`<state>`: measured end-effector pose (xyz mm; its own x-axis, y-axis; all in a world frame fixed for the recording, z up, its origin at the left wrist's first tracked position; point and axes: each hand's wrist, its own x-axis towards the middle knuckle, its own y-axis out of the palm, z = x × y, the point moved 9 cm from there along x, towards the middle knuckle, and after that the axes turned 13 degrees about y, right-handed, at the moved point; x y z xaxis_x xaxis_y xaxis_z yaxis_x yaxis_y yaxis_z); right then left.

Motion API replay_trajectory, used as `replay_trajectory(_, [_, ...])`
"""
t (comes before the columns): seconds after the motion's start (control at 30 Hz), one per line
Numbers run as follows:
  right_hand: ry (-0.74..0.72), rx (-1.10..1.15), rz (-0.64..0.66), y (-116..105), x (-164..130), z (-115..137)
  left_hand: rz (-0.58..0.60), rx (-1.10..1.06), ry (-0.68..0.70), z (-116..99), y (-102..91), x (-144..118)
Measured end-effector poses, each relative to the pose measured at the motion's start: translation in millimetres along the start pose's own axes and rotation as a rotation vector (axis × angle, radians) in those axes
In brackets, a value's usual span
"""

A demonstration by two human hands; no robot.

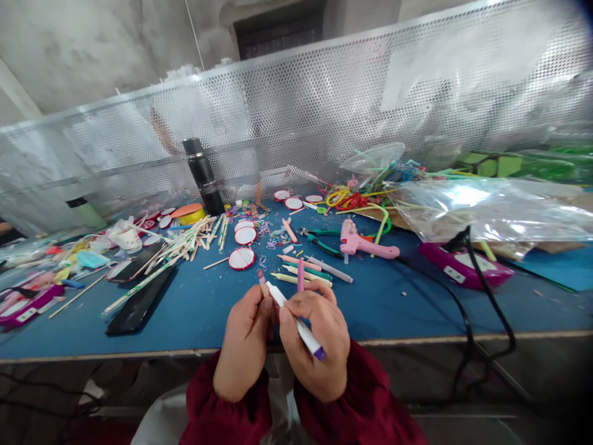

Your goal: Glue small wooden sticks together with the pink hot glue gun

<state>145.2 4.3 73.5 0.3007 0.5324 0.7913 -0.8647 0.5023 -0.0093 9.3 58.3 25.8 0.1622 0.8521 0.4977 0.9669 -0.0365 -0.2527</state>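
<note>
My left hand [248, 343] is closed on a small wooden stick [264, 289] with a pinkish top. In my right hand [317, 337] is a white marker [303, 334] with a purple end, its other end close to the stick. A pink pen-like piece [301, 275] rises beside my right fingers; whether they grip it I cannot tell. Just beyond both hands lie several pastel markers [334, 270]. A pink glue gun [365, 242] and green-handled pliers [324, 241] rest farther right. Round red-rimmed white discs [241, 259] lie ahead of my left hand.
A black phone [141, 303] and loose wooden sticks [199, 235] lie to the left. At the back stands a black bottle [204, 179] before a perforated metal screen [296, 117]. On the right are a purple box [463, 266], black cables [482, 290] and clear plastic bags [491, 210].
</note>
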Motion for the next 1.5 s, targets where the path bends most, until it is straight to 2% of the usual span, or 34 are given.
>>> replay_trajectory(0.53, [-0.001,-0.006,-0.002,-0.9,0.4,1.0,-0.035,0.001,0.007,-3.1,-2.3,0.9])
replay_trajectory(1.2, [0.006,-0.016,-0.013,-0.6,-0.1,-0.2,0.004,-0.002,0.008,-3.3,1.8,0.9])
replay_trajectory(1.5, [-0.012,0.015,0.001,0.1,3.2,5.5,-0.032,-0.024,-0.025,-0.3,0.0,-2.1])
